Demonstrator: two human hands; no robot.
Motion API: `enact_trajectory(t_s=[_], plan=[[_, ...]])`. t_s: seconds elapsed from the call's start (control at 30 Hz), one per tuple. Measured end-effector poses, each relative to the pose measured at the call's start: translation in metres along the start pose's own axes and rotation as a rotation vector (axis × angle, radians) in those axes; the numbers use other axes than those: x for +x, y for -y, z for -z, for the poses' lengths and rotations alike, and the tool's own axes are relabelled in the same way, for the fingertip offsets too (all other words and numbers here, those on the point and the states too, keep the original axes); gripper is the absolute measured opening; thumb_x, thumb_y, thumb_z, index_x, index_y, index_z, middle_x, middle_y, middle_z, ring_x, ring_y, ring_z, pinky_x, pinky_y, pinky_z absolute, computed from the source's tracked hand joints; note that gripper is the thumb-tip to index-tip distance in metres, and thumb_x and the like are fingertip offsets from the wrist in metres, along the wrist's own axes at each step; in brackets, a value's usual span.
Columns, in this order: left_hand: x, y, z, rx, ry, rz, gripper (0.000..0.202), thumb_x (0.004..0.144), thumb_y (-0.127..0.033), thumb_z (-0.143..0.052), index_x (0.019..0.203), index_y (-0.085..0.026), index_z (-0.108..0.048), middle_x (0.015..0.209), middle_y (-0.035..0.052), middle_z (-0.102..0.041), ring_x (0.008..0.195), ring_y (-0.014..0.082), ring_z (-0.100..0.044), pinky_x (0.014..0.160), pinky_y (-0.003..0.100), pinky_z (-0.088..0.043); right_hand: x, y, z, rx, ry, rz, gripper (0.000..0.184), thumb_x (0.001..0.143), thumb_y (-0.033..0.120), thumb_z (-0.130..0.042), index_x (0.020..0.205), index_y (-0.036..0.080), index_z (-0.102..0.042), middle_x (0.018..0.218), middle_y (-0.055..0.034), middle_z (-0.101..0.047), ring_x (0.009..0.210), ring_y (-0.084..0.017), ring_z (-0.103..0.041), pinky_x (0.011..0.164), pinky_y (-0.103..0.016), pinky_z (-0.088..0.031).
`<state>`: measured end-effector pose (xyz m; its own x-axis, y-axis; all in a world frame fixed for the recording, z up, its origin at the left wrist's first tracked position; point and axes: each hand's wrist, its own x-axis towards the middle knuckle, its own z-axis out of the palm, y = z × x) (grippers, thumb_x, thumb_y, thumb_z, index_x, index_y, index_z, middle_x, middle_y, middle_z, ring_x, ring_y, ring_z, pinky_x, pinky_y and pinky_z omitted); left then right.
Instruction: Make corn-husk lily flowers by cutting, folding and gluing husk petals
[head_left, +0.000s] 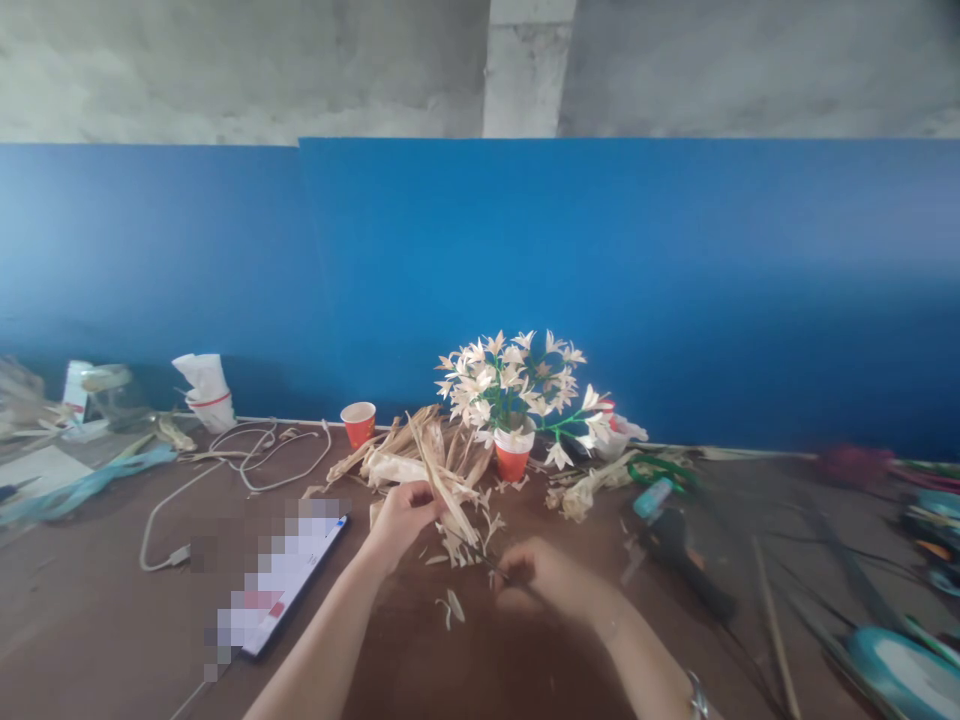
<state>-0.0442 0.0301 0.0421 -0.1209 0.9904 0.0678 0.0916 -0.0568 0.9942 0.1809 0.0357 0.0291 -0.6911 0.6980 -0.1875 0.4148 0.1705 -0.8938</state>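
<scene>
My left hand (409, 515) is closed on a long pale strip of dried corn husk (450, 500), which slants down to the right. In my right hand (536, 575), smeared by motion, are what look like dark scissors (491, 566), their blades close to the strip's lower end. Small cut husk pieces (459, 548) lie under the strip, with a few loose petal-shaped bits (451, 608) nearer me. Just beyond, white husk flowers (510, 380) on green stems stand in a red and white paper cup (512, 455).
Behind my left hand lies a heap of dried husks (405, 455) beside another red cup (360, 425). A phone (289, 580) and white cable (161, 520) are to the left. On the right are a dark glue gun (686, 560) and a blue tape roll (907, 670). A blue partition (600, 250) stands behind.
</scene>
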Motion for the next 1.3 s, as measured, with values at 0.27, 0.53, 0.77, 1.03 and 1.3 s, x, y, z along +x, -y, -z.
enact_trajectory(t_s=[0.27, 0.53, 0.77, 1.03, 1.3], plan=[[0.003, 0.005, 0.002, 0.004, 0.007, 0.003, 0.014, 0.063, -0.024, -0.066, 0.072, -0.013, -0.069, 0.062, 0.002, -0.067, 0.06, 0.0165, -0.058, 0.06, 0.025, -0.042, -0.001, 0.003, 0.0, 0.007, -0.009, -0.046, 0.017, 0.065, 0.03, -0.067, 0.072, 0.015, -0.068, 0.049, 0.0041, -0.053, 0.041, -0.006, -0.04, 0.042, -0.017, -0.033], [0.002, 0.004, 0.001, 0.051, 0.003, -0.022, 0.015, 0.064, -0.021, -0.064, 0.075, -0.015, -0.071, 0.064, 0.0017, -0.068, 0.063, 0.0173, -0.06, 0.063, 0.025, -0.043, -0.003, 0.006, 0.001, -0.013, -0.029, -0.035, 0.016, 0.064, 0.03, -0.068, 0.07, 0.015, -0.069, 0.057, 0.0004, -0.06, 0.05, -0.009, -0.049, 0.049, -0.019, -0.038], [0.001, 0.001, 0.001, 0.064, -0.007, -0.014, 0.014, 0.065, -0.022, -0.064, 0.074, -0.015, -0.071, 0.065, 0.002, -0.069, 0.063, 0.0173, -0.06, 0.062, 0.025, -0.043, -0.002, 0.01, 0.002, -0.02, -0.018, -0.027, 0.012, 0.063, 0.027, -0.068, 0.068, 0.015, -0.069, 0.057, 0.0005, -0.061, 0.05, -0.01, -0.05, 0.049, -0.019, -0.038], [0.002, 0.004, 0.002, 0.05, 0.002, -0.028, 0.015, 0.064, -0.023, -0.065, 0.075, -0.015, -0.071, 0.065, 0.002, -0.069, 0.063, 0.0173, -0.06, 0.062, 0.025, -0.044, -0.002, 0.004, 0.001, 0.036, -0.019, -0.032, 0.02, 0.063, 0.033, -0.07, 0.069, 0.015, -0.069, 0.056, 0.0005, -0.061, 0.049, -0.009, -0.049, 0.047, -0.019, -0.038], [0.003, 0.007, 0.001, 0.018, -0.026, -0.032, 0.015, 0.064, -0.024, -0.065, 0.074, -0.014, -0.07, 0.062, 0.0022, -0.067, 0.063, 0.0178, -0.06, 0.063, 0.026, -0.045, -0.001, 0.008, 0.002, 0.008, -0.038, -0.037, 0.023, 0.06, 0.035, -0.072, 0.067, 0.013, -0.068, 0.055, 0.0002, -0.059, 0.05, -0.009, -0.047, 0.048, -0.018, -0.037]])
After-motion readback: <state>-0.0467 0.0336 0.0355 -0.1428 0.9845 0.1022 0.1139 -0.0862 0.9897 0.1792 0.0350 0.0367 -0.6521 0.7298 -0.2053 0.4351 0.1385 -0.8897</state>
